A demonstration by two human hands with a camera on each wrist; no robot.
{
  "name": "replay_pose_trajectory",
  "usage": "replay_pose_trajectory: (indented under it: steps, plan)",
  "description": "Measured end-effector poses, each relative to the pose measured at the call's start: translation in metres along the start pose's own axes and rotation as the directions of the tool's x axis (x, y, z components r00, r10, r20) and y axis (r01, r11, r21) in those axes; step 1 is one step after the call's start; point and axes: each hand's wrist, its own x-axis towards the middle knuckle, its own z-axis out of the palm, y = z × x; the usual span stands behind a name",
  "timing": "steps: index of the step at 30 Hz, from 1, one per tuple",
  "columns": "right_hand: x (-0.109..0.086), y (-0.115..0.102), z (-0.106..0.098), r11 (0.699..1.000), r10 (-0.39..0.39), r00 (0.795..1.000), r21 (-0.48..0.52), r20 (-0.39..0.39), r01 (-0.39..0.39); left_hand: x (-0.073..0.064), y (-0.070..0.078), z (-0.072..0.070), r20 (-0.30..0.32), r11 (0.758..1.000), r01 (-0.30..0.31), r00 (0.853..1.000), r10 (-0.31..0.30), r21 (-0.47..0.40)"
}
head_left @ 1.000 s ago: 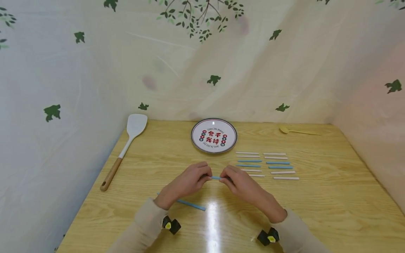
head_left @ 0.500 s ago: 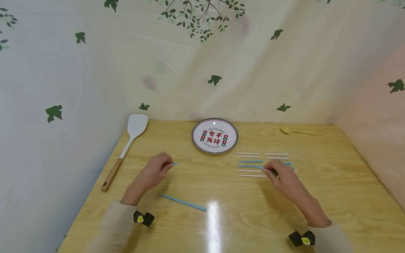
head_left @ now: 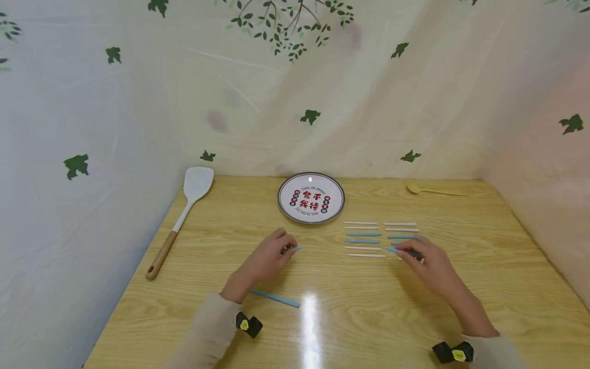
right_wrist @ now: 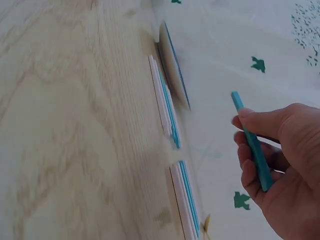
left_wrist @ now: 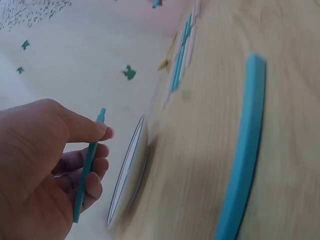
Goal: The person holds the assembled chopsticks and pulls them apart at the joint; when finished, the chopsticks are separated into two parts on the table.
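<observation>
My left hand (head_left: 269, 253) pinches a slim blue chopstick half (left_wrist: 88, 170) between thumb and fingers, above the table left of centre; a narrower peg shows at its upper end. In my right hand (head_left: 428, 261) is another blue chopstick half (right_wrist: 259, 157), thicker, held over the right-hand row of pieces and hiding part of it. A longer blue chopstick (head_left: 278, 299) lies on the table, its far end behind my left wrist. Thin white and blue pieces (head_left: 363, 241) lie in a parallel row; beside them are thicker ones (head_left: 401, 224).
A round plate (head_left: 311, 216) with red lettering stands at the back. On the left lies a white spatula (head_left: 198, 183) with a wooden handle. Toward the back right is a small yellow spoon (head_left: 415, 189). A leaf-printed cloth (head_left: 258, 113) closes off the table's back and sides.
My hands, close together on one blue chopstick, have drawn apart, each with a half. The right hand moved over the right-hand row. The left swung left, then came back toward centre.
</observation>
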Motion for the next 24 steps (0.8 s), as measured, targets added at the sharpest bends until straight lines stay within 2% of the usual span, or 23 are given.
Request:
replay_pose_trajectory:
  steps: [7, 16, 20, 24]
  plan:
    - [-0.010, 0.014, -0.010, 0.999, 0.047, 0.996, -0.020, 0.075, -0.046, 0.020, 0.029, 0.034, 0.050, 0.996, -0.087, 0.995, 0.086, 0.020]
    - [-0.021, 0.035, -0.015, 0.999, 0.030, 0.998, -0.041, 0.063, -0.027, 0.044, 0.062, 0.073, 0.071, 0.990, -0.122, 0.991, 0.117, 0.067]
    - [-0.024, 0.041, -0.017, 0.996, 0.090, 0.988, -0.024, 0.124, -0.088, 0.053, 0.074, 0.089, 0.059, 0.986, -0.129, 0.991, 0.123, 0.105]
    - [-0.026, 0.046, -0.017, 0.984, 0.175, 0.963, -0.011, 0.207, -0.177, 0.057, 0.083, 0.108, 0.048, 0.980, -0.130, 0.991, 0.124, 0.153]
